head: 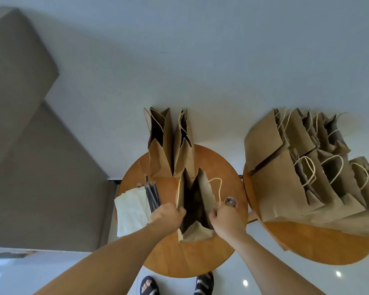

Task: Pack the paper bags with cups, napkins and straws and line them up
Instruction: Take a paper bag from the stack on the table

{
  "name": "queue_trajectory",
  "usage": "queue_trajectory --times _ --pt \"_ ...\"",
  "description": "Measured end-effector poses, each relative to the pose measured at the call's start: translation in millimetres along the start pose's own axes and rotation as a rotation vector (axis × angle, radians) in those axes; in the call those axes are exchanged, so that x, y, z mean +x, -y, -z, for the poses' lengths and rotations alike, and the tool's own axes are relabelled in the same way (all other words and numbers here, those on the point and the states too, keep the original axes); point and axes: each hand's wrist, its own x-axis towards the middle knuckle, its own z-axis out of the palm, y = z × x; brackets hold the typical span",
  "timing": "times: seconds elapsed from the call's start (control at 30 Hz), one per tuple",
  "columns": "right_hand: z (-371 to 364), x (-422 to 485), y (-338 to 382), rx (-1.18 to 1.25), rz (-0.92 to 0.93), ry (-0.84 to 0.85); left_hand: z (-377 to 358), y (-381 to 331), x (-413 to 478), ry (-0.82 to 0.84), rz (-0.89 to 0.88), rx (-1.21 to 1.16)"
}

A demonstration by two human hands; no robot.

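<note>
An open brown paper bag (202, 188) stands in the middle of a round wooden table (168, 258). My left hand (167, 215) grips its left rim and my right hand (226, 218) grips its right rim, holding the mouth apart. The inside of the bag is dark and I cannot see what it holds. Two more open paper bags (170, 154) stand side by side at the table's far edge against the wall. White napkins (131, 211) and a bundle of black straws (152, 195) lie to the left of the bag.
A second round table (317, 245) on the right carries several paper bags (285, 173) leaning in rows. A small patterned round object (231, 202) sits right of the held bag. A grey wall rises behind both tables. My sandalled feet (149, 286) stand on a glossy floor.
</note>
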Motion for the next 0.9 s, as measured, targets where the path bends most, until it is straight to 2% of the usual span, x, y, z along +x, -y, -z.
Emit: queue_trajectory --times 0.2,0.37,0.43,0.5,0.6,0.7,0.9 --pt "7 18 7 -0.066 0.029 -0.018 -4 -16 -2 -0.029 0.087 0.029" --pt "24 22 -22 -0.13 -0.043 -0.058 11 0 4 -0.113 0.181 0.089" --pt "28 23 -32 -0.127 -0.066 -0.055 14 12 7 -0.122 0.206 0.041" --pt "26 23 -32 -0.108 -0.051 -0.027 10 16 6 -0.074 0.17 -0.06" --pt "23 21 -20 -0.05 0.002 0.022 -1 12 5 0.091 0.039 -0.176" --pt "24 19 -11 -0.046 0.048 0.048 1 12 9 0.163 -0.069 -0.217" --pt "36 12 -5 -0.017 0.118 0.149 35 23 5 0.273 -0.143 -0.196"
